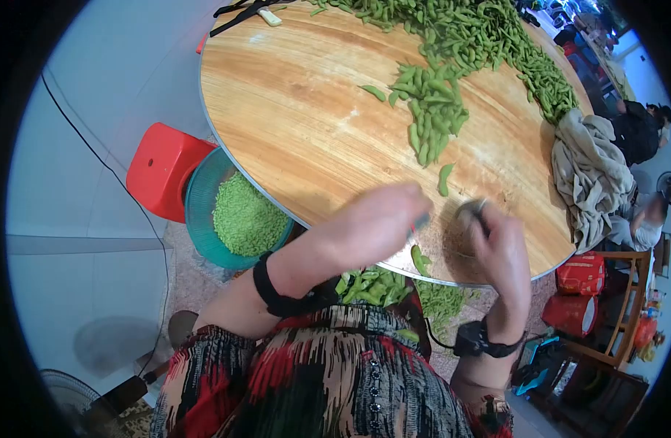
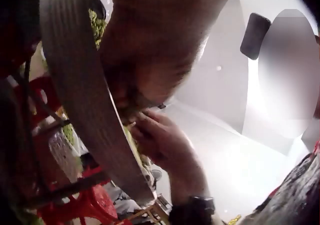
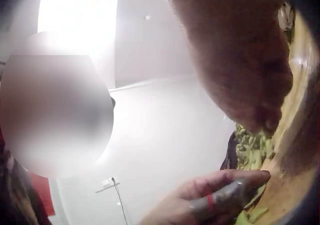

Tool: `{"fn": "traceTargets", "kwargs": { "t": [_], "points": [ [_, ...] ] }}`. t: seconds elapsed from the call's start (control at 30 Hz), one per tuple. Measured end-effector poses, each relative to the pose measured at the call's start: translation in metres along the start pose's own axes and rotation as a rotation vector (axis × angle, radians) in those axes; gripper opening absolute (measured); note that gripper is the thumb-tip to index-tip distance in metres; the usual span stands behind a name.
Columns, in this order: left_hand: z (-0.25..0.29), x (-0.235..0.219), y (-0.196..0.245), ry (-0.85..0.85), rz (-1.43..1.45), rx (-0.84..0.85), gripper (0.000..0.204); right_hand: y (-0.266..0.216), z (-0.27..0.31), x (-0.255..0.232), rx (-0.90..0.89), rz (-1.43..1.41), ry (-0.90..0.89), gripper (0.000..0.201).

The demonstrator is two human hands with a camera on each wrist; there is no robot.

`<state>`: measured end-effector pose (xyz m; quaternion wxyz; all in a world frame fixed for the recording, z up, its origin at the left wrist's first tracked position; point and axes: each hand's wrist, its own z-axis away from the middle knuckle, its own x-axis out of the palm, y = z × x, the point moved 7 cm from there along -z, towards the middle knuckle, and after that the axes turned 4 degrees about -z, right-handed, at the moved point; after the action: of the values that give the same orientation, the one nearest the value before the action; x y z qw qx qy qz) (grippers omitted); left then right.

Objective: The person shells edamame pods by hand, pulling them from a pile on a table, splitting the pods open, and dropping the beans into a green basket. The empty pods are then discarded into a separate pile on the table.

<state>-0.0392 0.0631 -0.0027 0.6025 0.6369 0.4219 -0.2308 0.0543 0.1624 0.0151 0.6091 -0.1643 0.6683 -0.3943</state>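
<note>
- One round table [image 1: 299, 109] bears a large heap of whole pods [image 1: 489, 36]; by estimate, much is left to open.
- Basin [image 1: 204, 212], beside the table: partly filled with shelled beans [image 1: 248, 215].
- Left hand [image 1: 401, 208], right hand [image 1: 505, 244]: over the near edge. Right fingers curled, left fingers close together; whether either clamps a pod, cannot tell.
- Single pod [image 1: 421, 260]: at the edge, between the hands.
- Red band [image 3: 210, 203] on grey finger covering [image 3: 230, 197]: distinct in right wrist view, blurred in head view.
</note>
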Motion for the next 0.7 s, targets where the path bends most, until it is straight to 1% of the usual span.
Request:
{"fn": "traceTargets", "kwargs": {
  "t": [0.03, 0.07, 0.1, 0.13, 0.17, 0.23, 0.27, 0.3, 0.33, 0.37, 0.4, 0.43, 0.47, 0.5, 0.57, 0.6, 0.63, 0.67, 0.7],
  "points": [
    [0.0, -0.002, 0.007, 0.001, 0.0, -0.001, 0.026, -0.003, -0.004, -0.019, -0.024, 0.16, 0.375, 0.016],
    [0.001, 0.004, 0.017, -0.146, 0.177, 0.046, 0.026, -0.006, -0.011, -0.017, 0.029, 0.169, 0.413, 0.017],
    [0.004, 0.012, 0.027, -0.294, 0.355, 0.094, 0.027, -0.011, -0.018, -0.011, 0.03, 0.167, 0.414, 0.017],
    [0.004, 0.011, 0.02, -0.199, 0.299, 0.048, 0.02, -0.013, -0.025, -0.001, 0.068, 0.239, 0.354, 0.018],
    [0.004, 0.013, 0.019, -0.203, 0.301, 0.049, 0.02, -0.01, -0.029, 0.006, 0.108, 0.311, 0.293, 0.019],
    [0.008, 0.007, -0.014, 0.062, 0.682, -0.351, 0.017, -0.001, -0.027, 0.01, 0.085, 0.293, 0.297, 0.021],
    [0.006, 0.001, -0.019, 0.224, 0.717, -0.266, 0.02, 0.002, -0.024, 0.008, 0.06, 0.111, 0.346, 0.022],
    [0.007, 0.0, -0.02, 0.232, 0.718, -0.272, 0.02, 0.005, -0.02, 0.006, 0.034, -0.074, 0.392, 0.022],
    [0.009, 0.01, -0.025, 0.18, 1.097, -0.38, 0.02, 0.009, -0.016, 0.004, -0.008, -0.201, 0.402, 0.021],
    [0.011, 0.022, -0.024, 0.116, 1.477, -0.486, 0.02, 0.008, -0.01, 0.005, -0.008, -0.204, 0.397, 0.021],
    [0.011, 0.023, -0.021, 0.114, 1.476, -0.488, 0.02, 0.011, -0.005, 0.012, 0.093, -0.541, 0.302, 0.019],
    [0.007, 0.023, -0.014, 0.148, 1.56, -0.439, 0.017, 0.01, -0.001, 0.021, 0.192, -0.875, 0.203, 0.018],
    [0.004, 0.022, -0.01, 0.181, 1.643, -0.387, 0.013, -0.002, -0.001, 0.024, 0.125, -0.937, 0.199, 0.018],
    [0.003, 0.023, -0.01, 0.176, 1.641, -0.385, 0.013, -0.004, 0.002, 0.02, 0.125, -0.938, 0.204, 0.018],
    [0.003, 0.021, -0.011, 0.18, 1.632, -0.36, 0.006, -0.004, 0.01, 0.029, 0.258, -1.025, 0.064, 0.025],
    [0.003, 0.02, -0.009, 0.18, 1.629, -0.361, 0.006, -0.007, 0.012, 0.031, 0.27, -1.126, 0.044, 0.033],
    [0.003, 0.018, -0.009, 0.206, 1.525, -0.394, 0.006, -0.005, 0.014, 0.031, 0.269, -1.127, 0.043, 0.033],
    [0.003, 0.016, -0.01, 0.232, 1.419, -0.425, 0.006, -0.004, 0.016, 0.033, 0.246, -1.192, -0.012, 0.034],
    [0.002, 0.018, -0.008, 0.234, 1.417, -0.426, 0.006, -0.005, 0.017, 0.035, 0.222, -1.255, -0.067, 0.034]
  ]
}}
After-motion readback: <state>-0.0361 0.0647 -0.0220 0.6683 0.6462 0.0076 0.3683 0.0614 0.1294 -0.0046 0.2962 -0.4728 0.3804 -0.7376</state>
